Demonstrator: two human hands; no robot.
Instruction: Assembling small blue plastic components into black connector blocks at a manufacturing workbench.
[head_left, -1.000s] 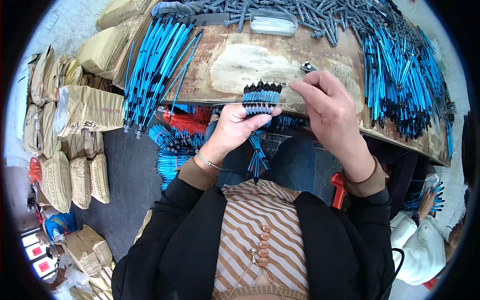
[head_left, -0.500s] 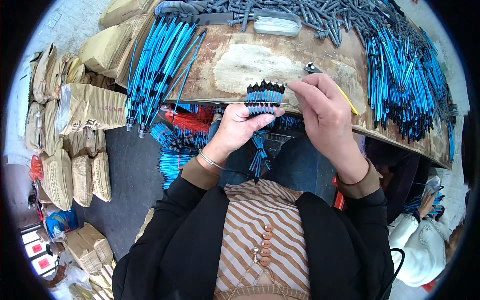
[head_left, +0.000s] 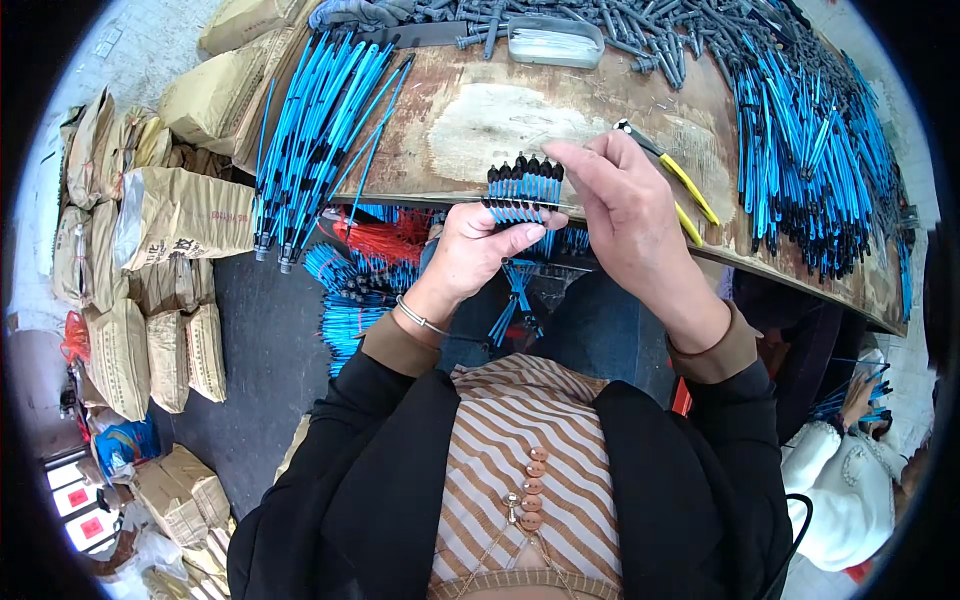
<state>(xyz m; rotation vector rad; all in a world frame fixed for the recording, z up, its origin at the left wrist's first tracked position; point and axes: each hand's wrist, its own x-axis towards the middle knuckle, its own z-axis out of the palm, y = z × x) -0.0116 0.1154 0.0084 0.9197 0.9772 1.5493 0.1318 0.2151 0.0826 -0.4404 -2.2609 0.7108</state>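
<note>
Right hand (head_left: 636, 208): thumb and index drawn close together at the tips; whether anything is pinched between them cannot be told. Left hand (head_left: 478, 248): thumb laid across the near side, fingers behind, pinching the bundle of blue tubes (head_left: 527, 188) at mid-length. Bundle sits above the tabletop's near edge; its upper tips lie at 8 o'clock from the right fingertips, just beside them, contact uncertain. Long axis of the tubes runs roughly 12 to 6; the row of tips spreads 9 to 3. Left hand is the nearer, already gripping. Appearance: black, knobbed tips in a tight row, bright blue shafts, dark band across the middle; blue lengths splay out below at 6, apparently the same pieces. Further out from the bundle: yellow-handled pliers (head_left: 690, 187) at 3, a larger blue pile (head_left: 808, 165) beyond them, clear tray (head_left: 556, 44) near 12, grey parts (head_left: 655, 38) at 1.
</note>
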